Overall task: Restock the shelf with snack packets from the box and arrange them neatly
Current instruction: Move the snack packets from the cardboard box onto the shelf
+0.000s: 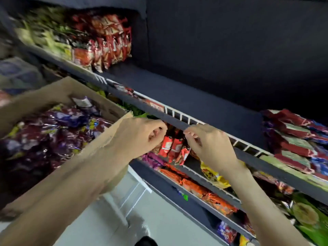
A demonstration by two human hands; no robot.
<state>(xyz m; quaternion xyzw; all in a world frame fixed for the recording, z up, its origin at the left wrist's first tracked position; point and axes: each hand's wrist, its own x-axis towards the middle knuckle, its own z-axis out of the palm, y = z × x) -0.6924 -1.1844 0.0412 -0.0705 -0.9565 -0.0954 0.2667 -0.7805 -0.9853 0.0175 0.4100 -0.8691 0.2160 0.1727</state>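
While curled, left hand (142, 137), right hand (209, 144), red packets (173, 148)

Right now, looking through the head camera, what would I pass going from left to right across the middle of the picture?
Cardboard box of purple snack packets → left hand → red packets between the hands → right hand → stack of red and green packets on the shelf at the far right.
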